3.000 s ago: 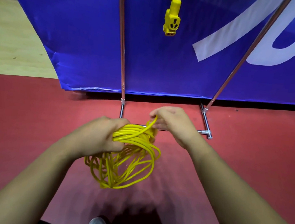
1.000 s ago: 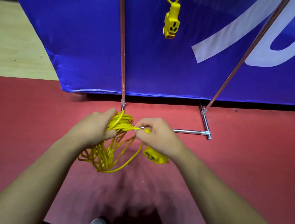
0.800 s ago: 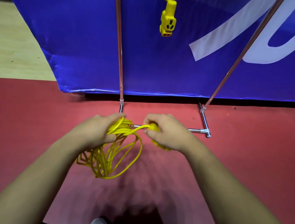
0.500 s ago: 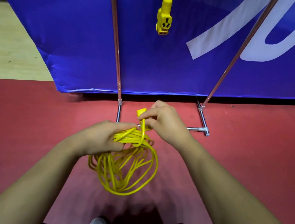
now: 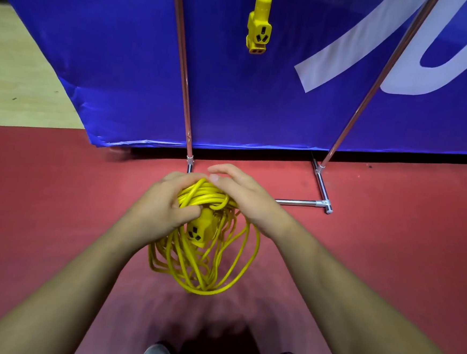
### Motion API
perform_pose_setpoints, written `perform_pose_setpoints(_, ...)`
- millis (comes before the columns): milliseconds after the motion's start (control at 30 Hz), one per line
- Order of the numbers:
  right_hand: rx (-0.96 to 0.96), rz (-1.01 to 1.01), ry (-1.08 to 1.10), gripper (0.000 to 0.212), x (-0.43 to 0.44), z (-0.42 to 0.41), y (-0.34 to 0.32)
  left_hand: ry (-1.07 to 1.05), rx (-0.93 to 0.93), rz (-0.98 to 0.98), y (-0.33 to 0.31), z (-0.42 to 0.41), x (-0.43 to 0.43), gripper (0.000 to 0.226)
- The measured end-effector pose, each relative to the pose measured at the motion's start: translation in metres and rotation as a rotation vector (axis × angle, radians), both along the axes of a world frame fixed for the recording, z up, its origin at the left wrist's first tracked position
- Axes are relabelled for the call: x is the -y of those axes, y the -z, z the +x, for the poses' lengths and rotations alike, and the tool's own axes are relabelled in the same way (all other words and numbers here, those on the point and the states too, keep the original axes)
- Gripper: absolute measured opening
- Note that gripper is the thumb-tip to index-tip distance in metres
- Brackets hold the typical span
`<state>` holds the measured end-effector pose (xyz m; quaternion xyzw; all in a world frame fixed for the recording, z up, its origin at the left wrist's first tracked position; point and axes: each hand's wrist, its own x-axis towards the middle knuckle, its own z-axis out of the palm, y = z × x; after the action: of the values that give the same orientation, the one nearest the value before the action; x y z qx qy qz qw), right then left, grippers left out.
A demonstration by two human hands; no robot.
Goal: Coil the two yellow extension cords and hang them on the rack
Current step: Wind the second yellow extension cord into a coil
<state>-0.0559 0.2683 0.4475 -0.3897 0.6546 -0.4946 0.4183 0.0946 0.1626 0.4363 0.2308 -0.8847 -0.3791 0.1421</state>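
Both my forearms reach forward and down, bare to the elbow, converging in front of me. My left hand [image 5: 165, 207] is curled in a fist-like grip around the top of the coiled extension cord [image 5: 207, 247], thumb tucked against the strands. My right hand [image 5: 242, 194] lies over the same bundle, fingers extended and loosely spread.

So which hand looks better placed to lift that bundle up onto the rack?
Probably the left hand: it grips the top of the coiled cord. The right hand only rests over it, fingers loose.
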Motion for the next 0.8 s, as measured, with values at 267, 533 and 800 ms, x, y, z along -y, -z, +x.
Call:
perform_pose_setpoints(267,-0.230,-0.042,0.012,0.051,0.005,-0.002,0.010,-0.099,0.014,0.045,-0.002,0.003,0.007,0.039)
perform_pose_setpoints(533,-0.392,0.084,0.095,0.021,-0.002,0.017,0.041,-0.309,0.017,-0.021,-0.003,0.003,0.011,0.032)
perform_pose_setpoints(800,-0.256,0.191,0.045,0.052,0.007,0.032,0.066,-0.368,-0.032,0.063,0.003,0.002,0.014,0.023)
